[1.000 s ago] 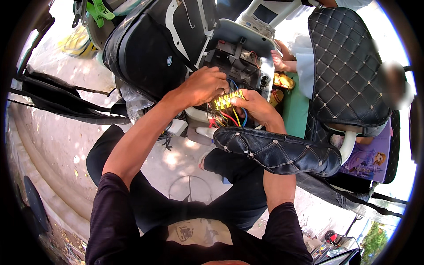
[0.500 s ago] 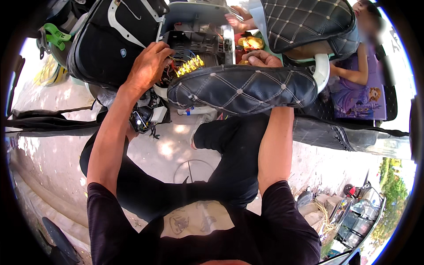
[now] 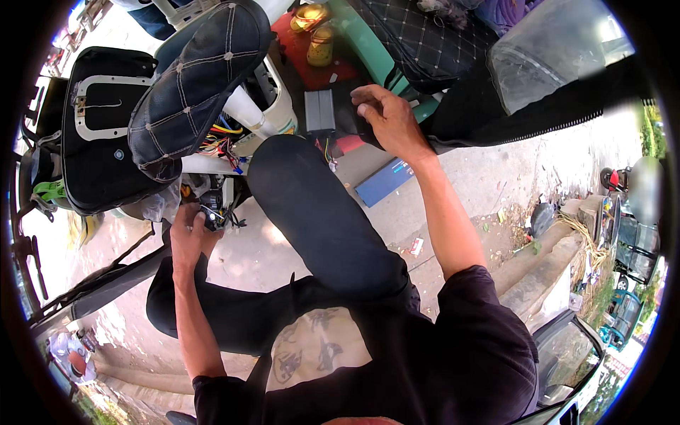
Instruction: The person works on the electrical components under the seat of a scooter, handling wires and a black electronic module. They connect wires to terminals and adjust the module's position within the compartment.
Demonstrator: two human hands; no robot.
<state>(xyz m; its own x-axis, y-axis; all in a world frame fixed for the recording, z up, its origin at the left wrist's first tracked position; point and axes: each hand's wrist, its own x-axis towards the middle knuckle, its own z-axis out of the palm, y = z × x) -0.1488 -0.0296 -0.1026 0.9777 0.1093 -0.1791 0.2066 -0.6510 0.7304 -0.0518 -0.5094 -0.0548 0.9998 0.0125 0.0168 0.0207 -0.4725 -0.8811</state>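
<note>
Low on the left, my left hand (image 3: 187,232) is closed at the edge of a black electrical part (image 3: 214,211) with loose wires; what its fingers grip is hidden. My right hand (image 3: 394,122) hangs over the vehicle's floor with thumb and fingers apart and nothing visible between them. Left of it, a silver-grey metal box (image 3: 319,112) with wires stands on the floor edge. Coloured wires (image 3: 221,143) spill out beneath the dark quilted cushion (image 3: 195,92). On the ground below my right hand lies a flat blue box (image 3: 384,183).
A black seat (image 3: 99,170) with a white metal bracket is tipped up at the left. Yellow clogs (image 3: 320,47) rest on the red floor. A black zippered cover (image 3: 545,95) with clear plastic spans the right side. My bent knee (image 3: 287,159) is close to the wires.
My view has turned toward the right. My left hand has left the opened compartment and gone down to the black part. My right hand has come out from behind the cushion, out over the floor.
</note>
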